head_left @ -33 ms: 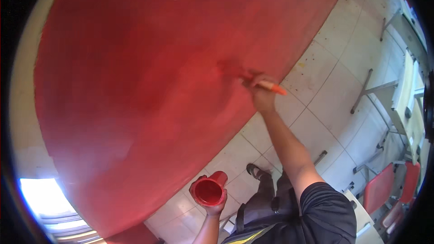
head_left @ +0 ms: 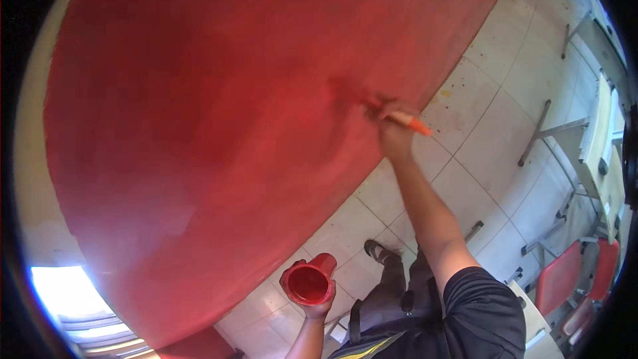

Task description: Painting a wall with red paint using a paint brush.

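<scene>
In my right hand [head_left: 395, 123] is a paintbrush whose wooden handle [head_left: 404, 118] ends in an orange tip. My fingers are closed around it. Its bristle end, blurred and red, meets the red wall [head_left: 219, 113]. Lower down, my left hand [head_left: 318, 307] grips a red-smeared paint container [head_left: 323, 263] from below and the side. Its round mouth faces up and shows red paint [head_left: 309, 283] inside. The container is held apart from the wall.
Pale floor tiles [head_left: 458, 186] with dark and yellow specks run along the wall's base. Desks with metal legs [head_left: 535, 133] and red chairs [head_left: 559, 278] stand at the right. A cream strip [head_left: 33, 193] borders the red area. Bright window slats [head_left: 100, 329] show at lower left.
My right hand and the paintbrush have shifted slightly right and up across the wall. The left hand keeps its hold on the paint container.
</scene>
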Tool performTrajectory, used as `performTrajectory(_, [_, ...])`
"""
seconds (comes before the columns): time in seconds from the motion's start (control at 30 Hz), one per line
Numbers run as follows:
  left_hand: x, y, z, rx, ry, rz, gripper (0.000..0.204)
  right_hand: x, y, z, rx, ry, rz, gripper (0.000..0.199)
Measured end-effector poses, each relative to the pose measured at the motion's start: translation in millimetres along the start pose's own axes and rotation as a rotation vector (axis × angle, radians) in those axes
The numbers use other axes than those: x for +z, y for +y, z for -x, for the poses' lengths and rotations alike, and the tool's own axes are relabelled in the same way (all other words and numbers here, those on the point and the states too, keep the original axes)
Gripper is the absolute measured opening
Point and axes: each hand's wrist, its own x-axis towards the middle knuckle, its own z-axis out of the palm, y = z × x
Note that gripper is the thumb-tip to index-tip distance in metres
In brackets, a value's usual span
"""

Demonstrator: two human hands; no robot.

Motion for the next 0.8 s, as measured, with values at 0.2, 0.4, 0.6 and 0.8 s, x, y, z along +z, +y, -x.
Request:
performTrajectory(0.2, [4.5,1.6,-1.3,-0.030,-0.058,-0.122,0.107,-13.6,4.0,-76.4,-0.361,0.341,0.096,0.028])
performTrajectory(0.4, [29.7,15.5,-6.6,0.009,-0.083,-0.044,0.103,-0.4,130.6,64.2,-0.423,-0.301,0.394,0.017])
performTrajectory(0.6, [25.2,13.6,-9.0,0.059,-0.045,-0.089,0.106,37.0,46.2,82.8,-0.403,-0.421,-0.156,0.022])
performTrajectory(0.8, [31.2,24.4,-15.1,0.045,-0.138,-0.206,0.102,-33.6,37.8,-92.0,-0.512,0.331,0.437,0.028])
